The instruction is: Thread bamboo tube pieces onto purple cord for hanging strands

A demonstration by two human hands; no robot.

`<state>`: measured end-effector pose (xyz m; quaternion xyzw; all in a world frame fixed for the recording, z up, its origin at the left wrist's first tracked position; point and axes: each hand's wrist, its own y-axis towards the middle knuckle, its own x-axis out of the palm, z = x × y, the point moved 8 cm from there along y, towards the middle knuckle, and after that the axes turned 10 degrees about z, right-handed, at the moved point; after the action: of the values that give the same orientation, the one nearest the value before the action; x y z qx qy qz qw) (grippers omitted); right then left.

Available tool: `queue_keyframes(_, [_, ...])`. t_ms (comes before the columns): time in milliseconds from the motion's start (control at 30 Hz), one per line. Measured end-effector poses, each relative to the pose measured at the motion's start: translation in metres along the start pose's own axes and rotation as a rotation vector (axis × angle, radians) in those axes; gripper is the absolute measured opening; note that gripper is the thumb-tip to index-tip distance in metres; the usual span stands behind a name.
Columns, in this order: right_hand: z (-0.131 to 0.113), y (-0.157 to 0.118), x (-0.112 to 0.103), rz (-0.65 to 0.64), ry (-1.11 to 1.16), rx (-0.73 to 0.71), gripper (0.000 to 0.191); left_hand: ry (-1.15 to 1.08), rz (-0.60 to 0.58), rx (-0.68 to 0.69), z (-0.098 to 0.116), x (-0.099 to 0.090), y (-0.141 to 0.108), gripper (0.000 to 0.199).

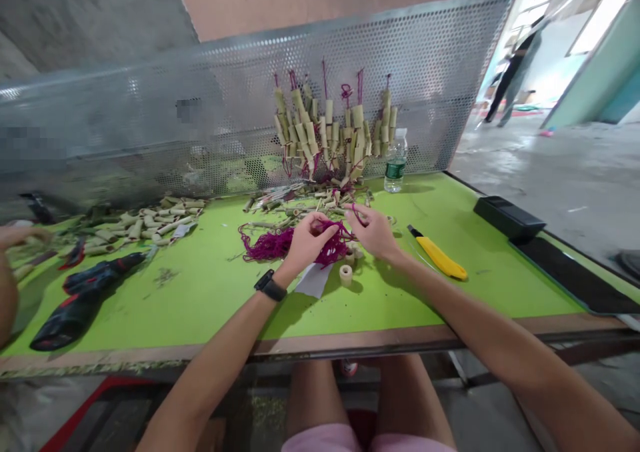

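Note:
A tangled bundle of purple cord (270, 244) lies across the middle of the green table. My left hand (309, 240), with a dark watch on the wrist, is closed on this cord, thumb and forefinger pressed together. To its right, my right hand (374, 231) is closed too, with a strand of the purple cord looped at its fingers. Just below the hands stands a short pale bamboo ring (345, 275) with a hole through it. Beside it, a scrap of white paper (314, 281) sticks out from under the cord.
Strung bamboo pieces (327, 132) hang on the perforated metal panel (220, 105). A water bottle (395, 165), yellow utility knife (443, 257) and black box (509, 217) are right. Left are a power drill (90, 295), cut bamboo (145, 225) and another person's hand (20, 237).

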<state>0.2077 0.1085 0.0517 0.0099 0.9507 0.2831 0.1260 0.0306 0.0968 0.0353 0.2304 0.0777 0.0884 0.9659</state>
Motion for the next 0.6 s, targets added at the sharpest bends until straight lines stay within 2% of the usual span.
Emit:
queue_keyframes(133, [-0.018, -0.012, 0.012, -0.068, -0.117, -0.167, 0.038, 0.035, 0.024, 0.026, -0.001, -0.002, 0.000, 0.031])
queue_keyframes(233, [-0.023, -0.018, 0.016, -0.094, -0.184, -0.233, 0.026, 0.087, -0.008, 0.059, 0.002, 0.000, -0.003, 0.027])
queue_keyframes(400, [-0.018, -0.015, 0.014, -0.080, -0.176, -0.202, 0.027, 0.090, -0.096, 0.088, 0.009, 0.007, -0.008, 0.032])
queue_keyframes(600, [-0.015, -0.011, 0.012, -0.057, -0.202, -0.156, 0.028, 0.051, -0.086, 0.109, 0.016, 0.008, -0.010, 0.025])
